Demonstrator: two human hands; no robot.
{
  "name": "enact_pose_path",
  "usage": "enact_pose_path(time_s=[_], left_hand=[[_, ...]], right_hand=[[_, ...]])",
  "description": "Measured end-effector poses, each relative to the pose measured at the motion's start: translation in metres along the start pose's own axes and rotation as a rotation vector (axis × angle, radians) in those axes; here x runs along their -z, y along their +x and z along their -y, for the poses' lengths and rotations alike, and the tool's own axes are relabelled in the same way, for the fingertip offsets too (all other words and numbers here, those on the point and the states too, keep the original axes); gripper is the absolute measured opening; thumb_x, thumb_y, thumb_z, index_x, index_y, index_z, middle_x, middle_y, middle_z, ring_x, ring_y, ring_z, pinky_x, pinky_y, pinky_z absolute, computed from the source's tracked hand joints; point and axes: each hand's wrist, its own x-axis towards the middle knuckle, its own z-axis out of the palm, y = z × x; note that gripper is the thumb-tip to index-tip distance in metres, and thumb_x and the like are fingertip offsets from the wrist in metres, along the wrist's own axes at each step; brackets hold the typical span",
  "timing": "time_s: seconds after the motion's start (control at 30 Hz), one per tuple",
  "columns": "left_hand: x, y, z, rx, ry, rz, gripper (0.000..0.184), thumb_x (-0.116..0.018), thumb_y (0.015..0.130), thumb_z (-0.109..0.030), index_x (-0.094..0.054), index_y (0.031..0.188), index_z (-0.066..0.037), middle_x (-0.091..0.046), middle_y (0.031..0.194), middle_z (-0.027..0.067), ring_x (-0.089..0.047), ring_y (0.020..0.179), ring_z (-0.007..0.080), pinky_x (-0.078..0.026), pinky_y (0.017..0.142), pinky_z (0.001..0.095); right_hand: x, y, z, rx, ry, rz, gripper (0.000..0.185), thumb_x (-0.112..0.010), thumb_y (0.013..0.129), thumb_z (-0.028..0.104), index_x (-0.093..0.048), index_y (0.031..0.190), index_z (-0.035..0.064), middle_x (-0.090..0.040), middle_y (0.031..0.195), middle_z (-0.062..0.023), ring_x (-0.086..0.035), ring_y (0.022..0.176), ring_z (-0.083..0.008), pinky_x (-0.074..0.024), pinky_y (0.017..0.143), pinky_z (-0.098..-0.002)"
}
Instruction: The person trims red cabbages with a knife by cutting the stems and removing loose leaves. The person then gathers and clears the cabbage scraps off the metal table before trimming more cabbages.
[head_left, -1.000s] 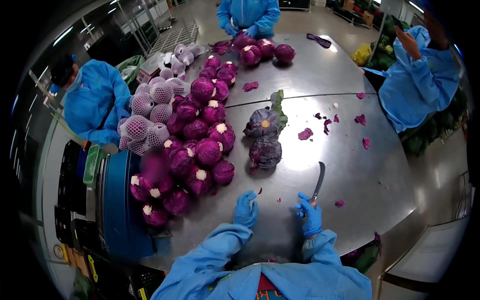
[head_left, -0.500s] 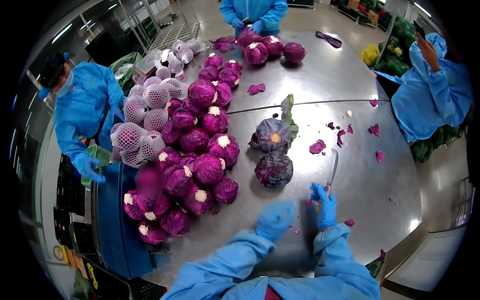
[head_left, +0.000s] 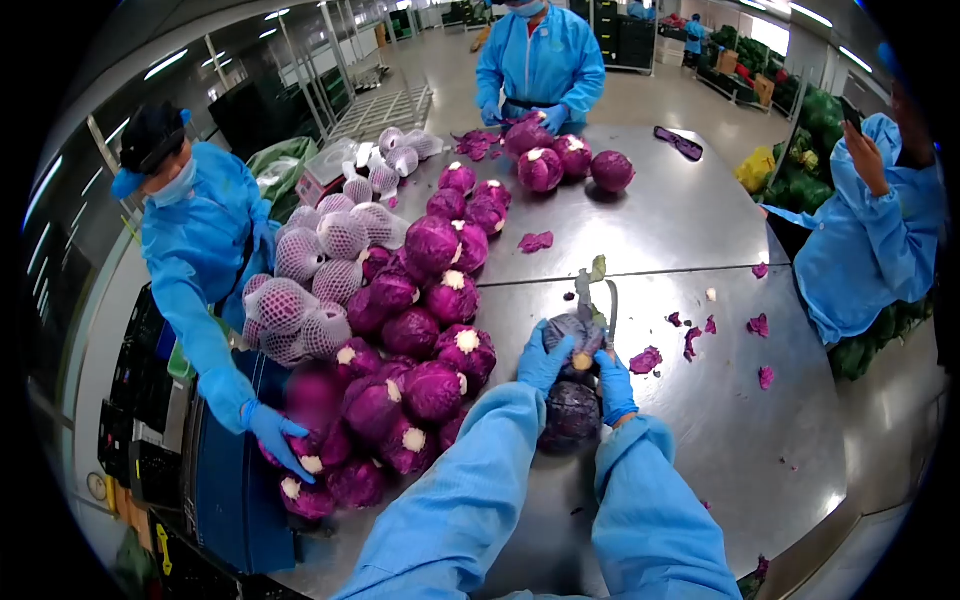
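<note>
An untrimmed red cabbage [head_left: 572, 328] with dull purple outer leaves and a pale cut stem sits on the steel table [head_left: 690, 440]. Its left side is gripped by my left hand [head_left: 543, 357], in a blue glove. At its right, my right hand [head_left: 615, 385] is closed around a knife, whose curved blade [head_left: 613, 305] points away from me; the handle is mostly hidden by my fingers. A second dark red cabbage [head_left: 570, 415] rests just nearer to me, between my forearms. A ragged green-grey leaf [head_left: 590, 285] sticks out behind the first cabbage.
Trimmed red cabbages [head_left: 410, 335] are piled to the left, beside net-wrapped ones [head_left: 300, 305]. A co-worker's gloved hand [head_left: 278, 435] touches the pile. Leaf scraps [head_left: 690, 343] lie at right. Another person [head_left: 540, 60] works across the table; one stands at right [head_left: 865, 230].
Both my hands have moved forward to the untrimmed cabbage, the knife still in my right hand. The co-worker at left has reached down onto the pile. The view has tilted up.
</note>
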Motion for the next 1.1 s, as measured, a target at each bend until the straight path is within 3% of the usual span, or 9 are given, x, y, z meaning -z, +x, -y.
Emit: enact_pose_path(time_s=[0.23, 0.33, 0.4, 0.47, 0.53, 0.63, 0.8, 1.0, 1.1], left_hand=[[-0.050, -0.117, -0.013, 0.164, -0.158, -0.093, 0.086, -0.079, 0.075, -0.037, -0.036, 0.137, 0.004, -0.051, 0.131, 0.0194, -0.049, 0.122, 0.0253, -0.039, 0.104, 0.0363], [-0.038, -0.153, -0.061, 0.282, -0.081, -0.068, 0.092, -0.077, 0.075, -0.043, -0.033, 0.141, 0.004, -0.046, 0.136, 0.0207, -0.046, 0.126, 0.0324, -0.036, 0.107, 0.0378], [-0.029, -0.175, -0.067, 0.296, -0.021, -0.122, 0.086, -0.075, 0.079, -0.036, -0.032, 0.141, 0.005, -0.045, 0.138, 0.0200, -0.045, 0.126, 0.0297, -0.036, 0.107, 0.0366], [-0.017, -0.200, -0.037, 0.170, -0.455, -0.024, 0.075, -0.072, 0.085, -0.027, -0.033, 0.140, 0.005, -0.044, 0.138, 0.0184, -0.044, 0.126, 0.0256, -0.036, 0.107, 0.0354], [0.033, -0.242, -0.045, 0.401, -0.559, 0.031, 0.052, -0.069, 0.088, -0.021, -0.047, 0.129, 0.002, -0.054, 0.124, 0.0134, -0.051, 0.115, 0.0187, -0.040, 0.103, 0.0314], [0.105, -0.283, -0.004, 0.476, 0.077, -0.163, 0.041, -0.065, 0.086, -0.021, -0.056, 0.121, -0.003, -0.061, 0.116, 0.0138, -0.058, 0.104, 0.0226, -0.045, 0.093, 0.0302], [0.159, -0.291, 0.050, -0.234, 1.069, -0.251, 0.063, -0.063, 0.082, -0.032, -0.045, 0.136, -0.006, -0.041, 0.142, 0.0184, -0.040, 0.128, 0.0350, -0.033, 0.106, 0.0452], [0.134, -0.297, 0.050, -0.071, 1.003, -0.159, 0.074, -0.063, 0.081, -0.042, -0.039, 0.141, -0.006, -0.031, 0.150, 0.0163, -0.028, 0.136, 0.0385, -0.022, 0.111, 0.0528], [0.104, -0.317, 0.040, -0.345, 0.841, 0.165, 0.063, -0.066, 0.081, -0.037, -0.048, 0.136, -0.011, -0.037, 0.146, 0.0169, -0.030, 0.137, 0.0337, -0.021, 0.111, 0.0533]], right_hand=[[0.059, -0.064, 0.026, 0.044, -0.509, -0.156, 0.042, -0.054, 0.096, 0.030, -0.057, 0.129, 0.0031, -0.063, 0.110, -0.0050, -0.055, 0.099, -0.0124, -0.0439, 0.088, -0.0262], [0.072, -0.085, 0.032, 0.104, -0.064, -0.019, 0.039, -0.053, 0.097, 0.025, -0.057, 0.125, -0.0014, -0.063, 0.115, -0.0072, -0.058, 0.105, -0.0174, -0.0455, 0.091, -0.0294], [0.084, -0.092, 0.034, 0.159, -0.134, -0.088, 0.037, -0.054, 0.096, 0.019, -0.057, 0.126, -0.0023, -0.062, 0.119, -0.0071, -0.057, 0.108, -0.0166, -0.0421, 0.096, -0.0291], [0.111, -0.109, 0.031, 0.287, -0.338, -0.196, 0.037, -0.054, 0.095, 0.018, -0.057, 0.127, -0.0008, -0.062, 0.120, -0.0053, -0.056, 0.108, -0.0155, -0.0410, 0.097, -0.0280], [0.118, -0.139, 0.035, 0.359, -0.264, -0.264, 0.037, -0.055, 0.094, 0.014, -0.056, 0.128, -0.0020, -0.059, 0.125, -0.0065, -0.054, 0.114, -0.0153, -0.0375, 0.100, -0.0279], [0.107, -0.191, 0.033, 0.364, -0.205, -0.419, 0.035, -0.058, 0.093, 0.012, -0.058, 0.125, -0.0018, -0.061, 0.121, -0.0052, -0.055, 0.105, -0.0132, -0.0401, 0.094, -0.0266], [0.112, -0.241, 0.004, 0.281, -0.131, -0.457, 0.033, -0.064, 0.089, 0.011, -0.063, 0.120, 0.0004, -0.063, 0.102, 0.0027, -0.050, 0.081, -0.0051, -0.0408, 0.073, -0.0203], [0.128, -0.283, 0.004, 0.205, -0.170, -0.471, 0.031, -0.064, 0.086, 0.004, -0.064, 0.116, -0.0019, -0.065, 0.103, -0.0022, -0.052, 0.077, -0.0071, -0.0438, 0.071, -0.0213], [0.138, -0.300, 0.004, 0.193, -0.107, -0.442, 0.025, -0.064, 0.088, 0.009, -0.066, 0.111, 0.0000, -0.065, 0.098, -0.0012, -0.052, 0.073, -0.0065, -0.0441, 0.067, -0.0220]])
